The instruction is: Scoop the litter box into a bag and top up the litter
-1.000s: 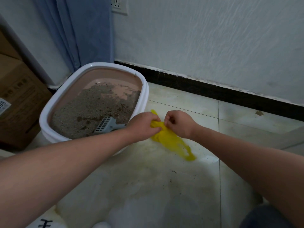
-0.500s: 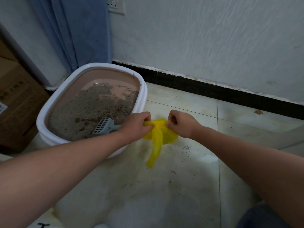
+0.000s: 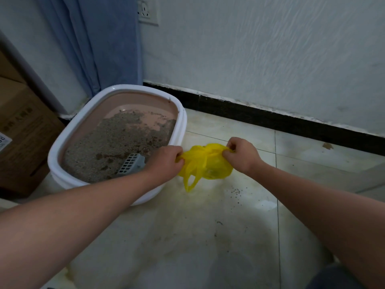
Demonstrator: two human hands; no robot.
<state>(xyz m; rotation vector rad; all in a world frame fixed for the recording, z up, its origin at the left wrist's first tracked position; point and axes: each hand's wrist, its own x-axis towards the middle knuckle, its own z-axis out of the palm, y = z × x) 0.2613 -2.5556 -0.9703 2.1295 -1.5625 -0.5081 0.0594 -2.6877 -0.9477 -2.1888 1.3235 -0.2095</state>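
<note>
A thin yellow plastic bag (image 3: 208, 163) is stretched between my hands just right of the litter box, one handle loop dangling toward the floor. My left hand (image 3: 166, 161) pinches its left edge and my right hand (image 3: 241, 155) pinches its right edge. The white litter box (image 3: 62, 142) with a pink inner tray holds grey litter (image 3: 108, 142) with dark clumps; part of the pink bottom is bare at the far end. A grey slotted scoop (image 3: 130, 164) lies in the litter near my left wrist.
The floor is pale tile (image 3: 229, 236) with scattered litter grains (image 3: 237, 191). A cardboard box (image 3: 23, 138) stands left of the litter box. A blue curtain (image 3: 100, 42) hangs behind it, beside a white wall with a black skirting board (image 3: 270, 117).
My hands have drawn apart, spreading the crumpled bag wider. The bag's tail swung from lying out to the right to hanging below its middle.
</note>
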